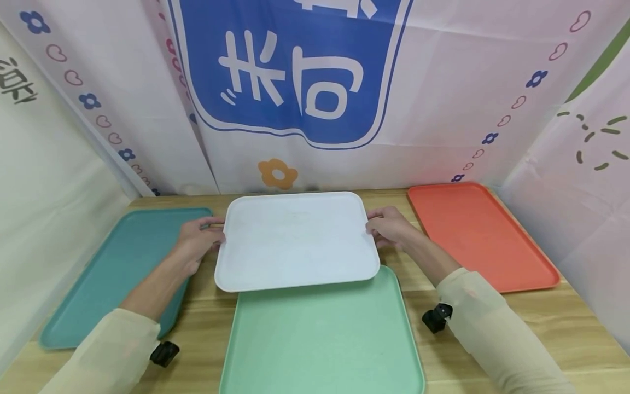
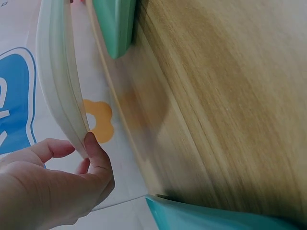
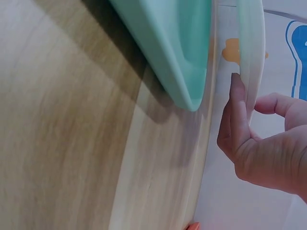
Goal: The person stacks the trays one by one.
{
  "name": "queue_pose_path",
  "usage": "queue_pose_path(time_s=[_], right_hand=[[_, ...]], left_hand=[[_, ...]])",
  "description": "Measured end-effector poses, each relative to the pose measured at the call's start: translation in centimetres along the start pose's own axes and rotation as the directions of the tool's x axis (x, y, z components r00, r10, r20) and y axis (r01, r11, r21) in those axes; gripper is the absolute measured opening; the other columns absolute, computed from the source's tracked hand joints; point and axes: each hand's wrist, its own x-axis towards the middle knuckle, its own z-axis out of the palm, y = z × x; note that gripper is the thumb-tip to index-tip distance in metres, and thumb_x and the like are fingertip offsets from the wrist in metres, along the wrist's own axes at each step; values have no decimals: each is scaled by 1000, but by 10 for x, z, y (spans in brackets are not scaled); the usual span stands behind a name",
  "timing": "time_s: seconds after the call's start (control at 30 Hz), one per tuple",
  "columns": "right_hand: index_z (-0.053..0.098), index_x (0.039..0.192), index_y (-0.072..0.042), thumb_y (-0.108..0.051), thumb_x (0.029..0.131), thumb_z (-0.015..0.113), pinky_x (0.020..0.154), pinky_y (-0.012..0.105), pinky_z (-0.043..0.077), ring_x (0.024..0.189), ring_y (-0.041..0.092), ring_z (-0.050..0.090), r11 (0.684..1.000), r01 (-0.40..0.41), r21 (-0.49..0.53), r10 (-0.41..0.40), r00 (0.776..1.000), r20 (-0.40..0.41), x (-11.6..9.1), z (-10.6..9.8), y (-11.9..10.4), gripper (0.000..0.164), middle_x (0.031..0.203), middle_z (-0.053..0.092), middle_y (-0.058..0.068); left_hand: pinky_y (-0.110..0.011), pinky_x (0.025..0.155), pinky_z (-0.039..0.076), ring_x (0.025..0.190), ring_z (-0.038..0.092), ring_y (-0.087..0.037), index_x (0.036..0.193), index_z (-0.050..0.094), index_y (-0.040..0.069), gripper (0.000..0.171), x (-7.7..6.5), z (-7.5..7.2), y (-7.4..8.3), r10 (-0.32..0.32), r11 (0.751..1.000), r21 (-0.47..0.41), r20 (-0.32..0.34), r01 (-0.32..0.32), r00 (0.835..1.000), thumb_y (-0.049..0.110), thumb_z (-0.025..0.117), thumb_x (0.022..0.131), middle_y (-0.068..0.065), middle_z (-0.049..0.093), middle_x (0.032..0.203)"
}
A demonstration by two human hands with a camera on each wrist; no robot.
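A white rectangular tray (image 1: 297, 241) is held up between both hands, raised off the table. My left hand (image 1: 199, 238) pinches its left short edge; in the left wrist view the thumb and fingers (image 2: 98, 155) of that hand close on the tray's rim. On the opposite side my right hand (image 1: 389, 225) pinches the right edge, with fingers (image 3: 238, 115) on one face and the thumb on the other. Below and nearer to me lies a light green tray (image 1: 325, 339), its far end overlapped by the white one in the head view.
A teal tray (image 1: 123, 262) lies at the left, partly behind my left forearm. An orange-red tray (image 1: 484, 238) lies at the right. The wooden table (image 1: 202, 328) ends at a printed cloth backdrop (image 1: 394, 164), with cloth walls on both sides.
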Motion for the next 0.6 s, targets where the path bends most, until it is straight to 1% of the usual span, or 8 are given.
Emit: queue_pose_path(time_s=[0.1, 0.23, 0.47, 0.6], right_hand=[[47, 128, 3, 0, 82, 53, 47, 26, 49, 67, 15, 53, 1000, 6, -3, -6, 1000, -5, -1, -1, 1, 46, 79, 52, 7], [46, 129, 4, 0, 82, 52, 47, 25, 51, 70, 15, 54, 1000, 17, -1, -17, 1000, 5, -3, -2, 1, 47, 86, 53, 10], [45, 130, 4, 0, 83, 52, 48, 27, 53, 73, 18, 57, 999, 31, 6, -31, 999, 11, -6, -4, 1, 48, 98, 55, 14], [46, 130, 3, 1, 82, 51, 49, 28, 52, 73, 18, 57, 999, 37, 6, -37, 999, 14, -7, -6, 1, 48, 98, 57, 14]], left_hand=[[-23, 71, 53, 85, 59, -6, 137, 40, -6, 53, 0, 2, 0, 26, 1000, 17, -1, -26, 1000, -3, 54, 85, -25, 53, 124], [-22, 71, 53, 86, 58, -7, 136, 40, -7, 53, 0, 5, 0, 41, 999, 33, -6, -41, 999, -4, 54, 85, -26, 51, 126], [-24, 75, 54, 89, 56, -11, 136, 40, -6, 50, -2, 7, 3, 25, 998, 60, -4, -25, 1000, 0, 55, 88, -22, 49, 126], [-26, 77, 54, 93, 56, -14, 136, 40, -5, 49, -3, 8, 6, 22, 998, 62, 7, -22, 1000, 2, 56, 89, -21, 48, 127]])
